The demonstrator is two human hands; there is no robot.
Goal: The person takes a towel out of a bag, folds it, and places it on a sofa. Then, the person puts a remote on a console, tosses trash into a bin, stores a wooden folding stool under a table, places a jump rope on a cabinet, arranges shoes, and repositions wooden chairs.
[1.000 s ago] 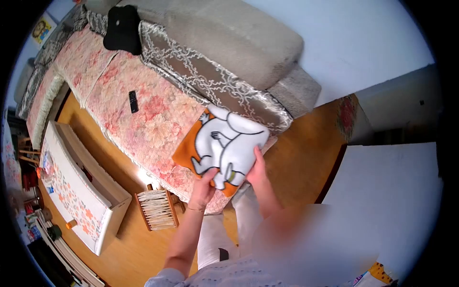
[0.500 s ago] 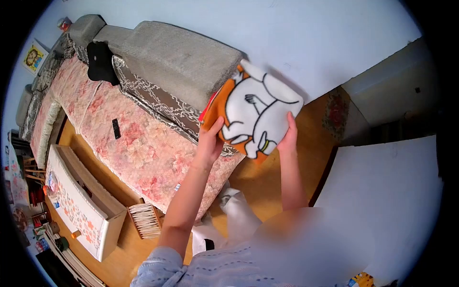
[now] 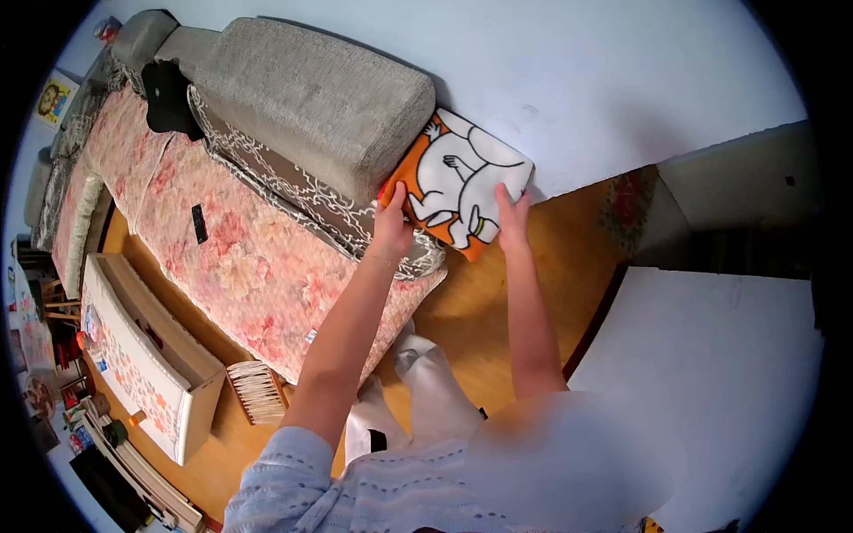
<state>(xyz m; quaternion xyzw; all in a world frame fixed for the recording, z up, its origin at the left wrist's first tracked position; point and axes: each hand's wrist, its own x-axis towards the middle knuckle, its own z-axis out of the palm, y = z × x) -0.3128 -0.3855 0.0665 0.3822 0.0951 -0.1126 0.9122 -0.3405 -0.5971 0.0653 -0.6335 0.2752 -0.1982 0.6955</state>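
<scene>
Because a soft folded cloth [image 3: 458,173] could flop, the left hand [image 3: 392,229] and right hand [image 3: 513,220] grip its two sides, which seems to hold it flat, by the near end corner of the sofa [image 3: 311,98].

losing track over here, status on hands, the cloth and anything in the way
Left hand, right hand both gripping printed cloth, one each side. Close to end of sofa, contact unclear. Nothing seen covering cloth.

Bright room; blurred patch; dark curved edges
</scene>
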